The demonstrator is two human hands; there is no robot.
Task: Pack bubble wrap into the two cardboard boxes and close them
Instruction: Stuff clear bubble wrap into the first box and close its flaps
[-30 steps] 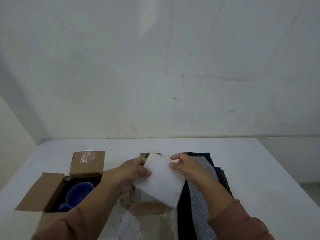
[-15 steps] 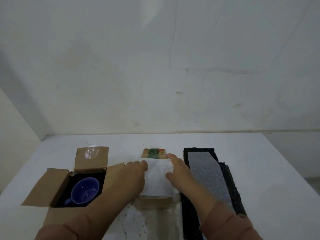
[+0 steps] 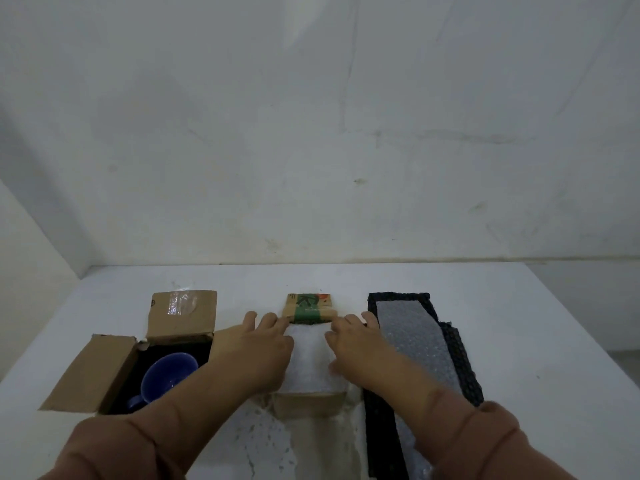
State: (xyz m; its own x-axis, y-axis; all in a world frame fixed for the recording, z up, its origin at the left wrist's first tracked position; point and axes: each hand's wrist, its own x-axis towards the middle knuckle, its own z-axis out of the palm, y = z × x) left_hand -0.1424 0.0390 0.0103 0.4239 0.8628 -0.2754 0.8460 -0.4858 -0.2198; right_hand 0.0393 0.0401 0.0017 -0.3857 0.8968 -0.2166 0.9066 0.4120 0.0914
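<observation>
Both hands work the middle box, midway along the counter's near edge. My left hand and right hand lie flat with fingers straight, pressing a sheet of bubble wrap down into its opening. The sheet sits between my palms, its far edge just below the printed flap.

As I judge it, the step wants even pressure from both sides. That way the sheet settles level and its corners tuck inside the walls instead of riding over the rim, where they would hold the flaps up. The printed flap should stay free to fold.

The left box, toward the near left corner, stands open with a blue mug uncovered. A spare strip of bubble wrap lies on a black foam mat toward the right edge.
</observation>
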